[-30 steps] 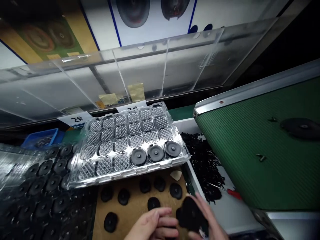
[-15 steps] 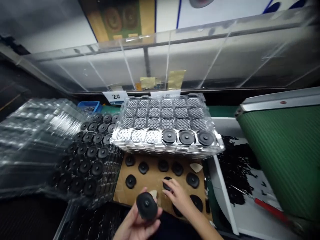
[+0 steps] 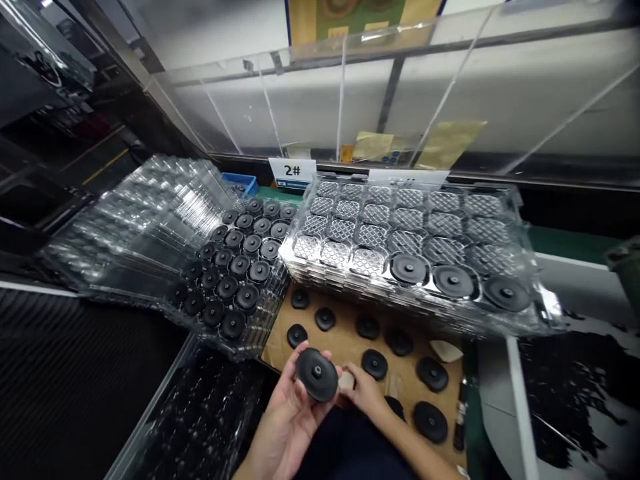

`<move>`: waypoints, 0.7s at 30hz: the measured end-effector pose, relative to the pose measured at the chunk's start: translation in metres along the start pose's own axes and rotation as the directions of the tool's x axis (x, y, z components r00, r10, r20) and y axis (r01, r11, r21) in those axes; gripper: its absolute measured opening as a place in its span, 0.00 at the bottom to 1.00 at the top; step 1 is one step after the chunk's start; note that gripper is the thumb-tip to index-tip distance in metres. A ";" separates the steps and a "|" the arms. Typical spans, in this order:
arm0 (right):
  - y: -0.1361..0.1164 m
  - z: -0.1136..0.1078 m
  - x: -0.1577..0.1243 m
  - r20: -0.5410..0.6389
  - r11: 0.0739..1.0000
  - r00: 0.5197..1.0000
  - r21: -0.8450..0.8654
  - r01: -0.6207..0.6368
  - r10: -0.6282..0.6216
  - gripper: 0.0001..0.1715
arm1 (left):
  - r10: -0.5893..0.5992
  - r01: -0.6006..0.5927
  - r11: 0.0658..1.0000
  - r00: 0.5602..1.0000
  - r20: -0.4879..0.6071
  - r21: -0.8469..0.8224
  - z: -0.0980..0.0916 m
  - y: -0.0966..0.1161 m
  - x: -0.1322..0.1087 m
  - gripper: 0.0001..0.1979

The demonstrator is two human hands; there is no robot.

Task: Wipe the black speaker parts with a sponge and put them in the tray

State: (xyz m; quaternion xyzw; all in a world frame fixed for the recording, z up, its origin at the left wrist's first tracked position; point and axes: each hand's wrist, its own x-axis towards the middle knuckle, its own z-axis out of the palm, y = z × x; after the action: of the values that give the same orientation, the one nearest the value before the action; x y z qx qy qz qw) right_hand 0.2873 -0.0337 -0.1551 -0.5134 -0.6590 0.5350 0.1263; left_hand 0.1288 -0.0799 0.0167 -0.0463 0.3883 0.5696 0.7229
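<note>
My left hand holds a black round disc by its edge, its small central hub facing up. Close to that disc, my right hand pinches a small off-white pad between thumb and fingers. Whether the pad touches the disc, I cannot tell. Beneath both hands lies a cardboard sheet bearing several loose black discs, among them one disc just above my right hand. Another off-white wedge-shaped pad rests at the sheet's upper right.
Behind the cardboard stands a stack of clear trays, with three discs in the top tray's front row. Another tray stack at left is filled with discs. A white bin with black bits lies right, beside a dark pen-like tool.
My view has swung left. My right hand has left a disc on the cardboard and come to the off-white pad beside my left hand. My left hand still holds its disc.
</note>
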 end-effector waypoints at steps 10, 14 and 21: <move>-0.151 -0.091 -0.082 -0.376 0.904 0.855 0.090 0.418 -0.357 0.20 | -0.043 0.039 0.979 0.999 0.019 0.199 0.034 -0.018 0.006 0.28; -0.174 -0.098 -0.086 -0.212 0.858 0.836 -0.026 0.513 -0.506 0.19 | -0.045 0.052 0.965 0.998 -0.033 0.256 0.047 -0.021 0.003 0.27; -0.174 -0.122 -0.100 -0.153 0.800 0.787 -0.069 0.595 -0.598 0.16 | -0.129 0.129 0.968 0.992 -0.015 0.215 0.061 -0.017 -0.003 0.29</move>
State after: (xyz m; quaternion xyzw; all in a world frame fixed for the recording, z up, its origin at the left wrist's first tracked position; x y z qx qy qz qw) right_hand 0.3246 -0.0273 0.0773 -0.3231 -0.7789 0.4169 0.3392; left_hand 0.1745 -0.0577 0.0544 0.0072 0.4442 0.4757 0.7591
